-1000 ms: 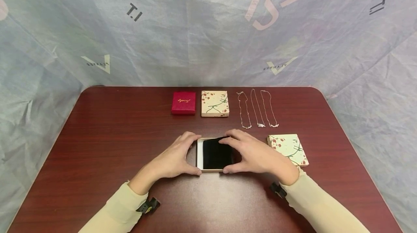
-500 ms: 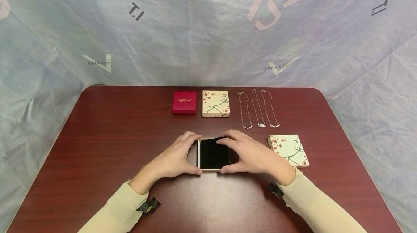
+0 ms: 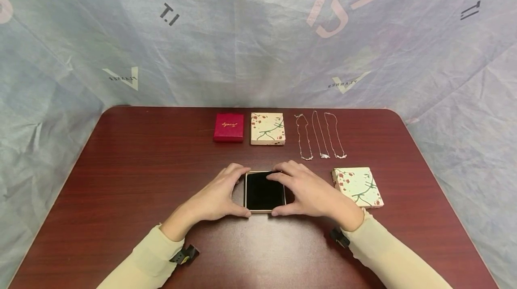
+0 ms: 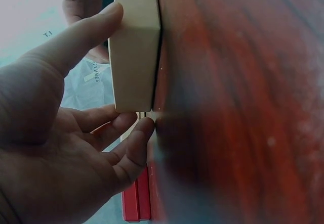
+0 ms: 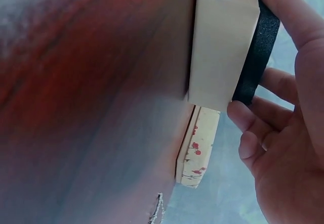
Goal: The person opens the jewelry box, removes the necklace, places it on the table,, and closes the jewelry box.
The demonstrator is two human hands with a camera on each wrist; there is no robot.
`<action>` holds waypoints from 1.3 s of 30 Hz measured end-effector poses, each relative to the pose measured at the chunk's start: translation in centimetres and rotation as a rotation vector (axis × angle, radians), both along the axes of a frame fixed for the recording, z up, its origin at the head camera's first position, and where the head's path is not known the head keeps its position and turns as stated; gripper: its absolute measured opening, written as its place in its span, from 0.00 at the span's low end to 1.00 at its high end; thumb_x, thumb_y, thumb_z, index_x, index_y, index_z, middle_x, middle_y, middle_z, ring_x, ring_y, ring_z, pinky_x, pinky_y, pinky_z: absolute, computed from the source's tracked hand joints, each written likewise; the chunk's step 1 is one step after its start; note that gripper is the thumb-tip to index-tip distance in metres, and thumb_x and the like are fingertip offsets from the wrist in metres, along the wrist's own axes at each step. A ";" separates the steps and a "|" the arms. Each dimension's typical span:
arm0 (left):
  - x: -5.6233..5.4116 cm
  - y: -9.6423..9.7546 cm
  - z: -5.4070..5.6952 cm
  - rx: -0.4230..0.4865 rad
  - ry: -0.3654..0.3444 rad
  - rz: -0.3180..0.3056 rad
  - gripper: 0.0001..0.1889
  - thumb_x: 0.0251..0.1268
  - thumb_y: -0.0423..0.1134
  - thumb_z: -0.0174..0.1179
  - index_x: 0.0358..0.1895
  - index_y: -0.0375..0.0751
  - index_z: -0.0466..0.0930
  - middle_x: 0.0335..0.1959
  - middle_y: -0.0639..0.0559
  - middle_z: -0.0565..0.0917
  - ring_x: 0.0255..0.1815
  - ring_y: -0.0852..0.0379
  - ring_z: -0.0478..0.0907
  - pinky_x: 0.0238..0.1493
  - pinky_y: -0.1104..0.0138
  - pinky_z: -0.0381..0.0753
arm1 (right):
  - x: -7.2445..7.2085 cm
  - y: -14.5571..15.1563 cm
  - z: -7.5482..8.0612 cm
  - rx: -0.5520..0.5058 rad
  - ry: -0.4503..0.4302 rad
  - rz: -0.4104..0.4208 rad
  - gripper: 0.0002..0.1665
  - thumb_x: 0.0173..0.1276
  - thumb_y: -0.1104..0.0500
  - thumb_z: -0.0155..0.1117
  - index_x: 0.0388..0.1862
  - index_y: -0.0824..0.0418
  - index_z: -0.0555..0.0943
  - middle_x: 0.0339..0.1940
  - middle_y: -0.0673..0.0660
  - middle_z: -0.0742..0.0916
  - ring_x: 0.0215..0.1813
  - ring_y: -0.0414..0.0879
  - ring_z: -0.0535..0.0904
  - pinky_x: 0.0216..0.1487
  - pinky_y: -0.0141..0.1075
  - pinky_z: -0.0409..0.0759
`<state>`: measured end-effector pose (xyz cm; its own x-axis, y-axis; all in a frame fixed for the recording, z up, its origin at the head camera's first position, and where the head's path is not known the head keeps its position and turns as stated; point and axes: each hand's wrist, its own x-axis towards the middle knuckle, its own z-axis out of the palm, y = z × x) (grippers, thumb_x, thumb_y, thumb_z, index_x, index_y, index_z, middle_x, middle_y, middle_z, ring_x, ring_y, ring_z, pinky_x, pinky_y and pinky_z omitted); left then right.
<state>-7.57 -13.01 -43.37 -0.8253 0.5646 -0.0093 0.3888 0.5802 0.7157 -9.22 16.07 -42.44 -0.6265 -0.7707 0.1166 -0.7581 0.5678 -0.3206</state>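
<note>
A small cream box base (image 3: 260, 211) sits on the table between both hands. A black foam pad (image 3: 261, 192) lies in its opening; in the right wrist view the pad (image 5: 260, 49) stands above the rim at the right end. My left hand (image 3: 214, 194) grips the box's left end, thumb on the near wall, fingers at the far side. My right hand (image 3: 311, 190) holds the pad's right end, thumb at the near edge, one finger on top. The box's plain outer wall (image 4: 135, 57) fills the middle of the left wrist view. Whatever lies under the pad is hidden.
A floral-patterned lid (image 3: 359, 186) lies beside the right forearm. At the back are a red box (image 3: 228, 128) and a closed floral box (image 3: 267, 129). Three thin necklaces lie in a row to their right, one with a silvery pendant (image 3: 324, 156).
The black pad has shifted left, covering the white strip that showed inside the box. My right hand moved slightly left with it, while the left hand stayed put.
</note>
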 end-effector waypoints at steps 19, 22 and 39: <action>0.0 -0.1 0.0 0.003 -0.002 0.005 0.55 0.44 0.46 0.87 0.77 0.32 0.67 0.69 0.47 0.73 0.69 0.50 0.70 0.71 0.52 0.72 | -0.2 0.6 -0.6 -0.030 0.067 0.033 0.38 0.66 0.31 0.72 0.64 0.54 0.85 0.63 0.52 0.81 0.62 0.47 0.74 0.62 0.46 0.74; 0.0 -0.1 0.0 -0.001 0.001 0.004 0.55 0.44 0.47 0.86 0.77 0.32 0.67 0.69 0.47 0.72 0.68 0.50 0.70 0.71 0.52 0.72 | -0.2 0.6 -0.5 -0.022 0.081 0.040 0.35 0.69 0.33 0.71 0.64 0.54 0.85 0.62 0.52 0.82 0.62 0.47 0.74 0.62 0.46 0.75; 0.0 -0.1 -0.1 -0.007 0.010 0.002 0.55 0.44 0.48 0.86 0.76 0.33 0.67 0.68 0.47 0.72 0.69 0.50 0.70 0.71 0.52 0.72 | -0.1 0.1 -0.5 0.043 0.094 0.032 0.27 0.70 0.38 0.72 0.59 0.53 0.87 0.55 0.48 0.84 0.57 0.46 0.75 0.55 0.43 0.74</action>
<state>-7.54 -13.13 -43.47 -0.8267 0.5626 -0.0051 0.3945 0.5862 0.7076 -9.33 16.15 -42.98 -0.5890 -0.7959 0.1404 -0.8020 0.5541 -0.2231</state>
